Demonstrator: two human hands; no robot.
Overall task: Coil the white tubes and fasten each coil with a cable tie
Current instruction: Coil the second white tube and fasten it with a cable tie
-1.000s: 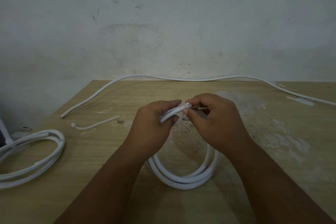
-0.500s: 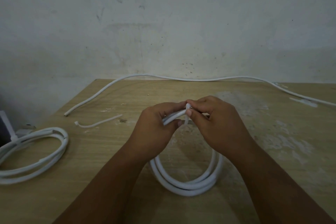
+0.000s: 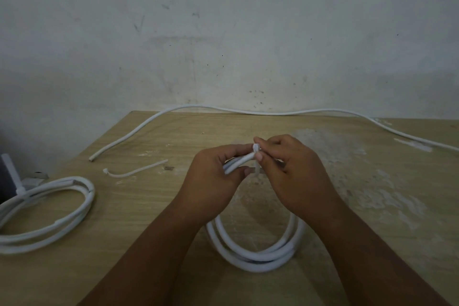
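A white tube coil (image 3: 255, 257) stands on the wooden table (image 3: 149, 206), its lower loops showing beneath my wrists. My left hand (image 3: 213, 181) grips the coil's top strands. My right hand (image 3: 293, 174) pinches a white cable tie (image 3: 256, 148) that wraps those strands, its head at my fingertips. A second coil (image 3: 47, 216) lies at the left with a tie sticking up from it. A loose cable tie (image 3: 134, 171) lies left of my hands. A long uncoiled tube (image 3: 248, 110) runs along the table's back edge.
A stained white wall stands right behind the table. The table's left edge drops off beside the second coil. Pale scuffed patches (image 3: 387, 196) mark the wood at the right.
The hands and coil stay nearly in place. My right fingers have shifted on the tie, whose head now sits upright above the strands.
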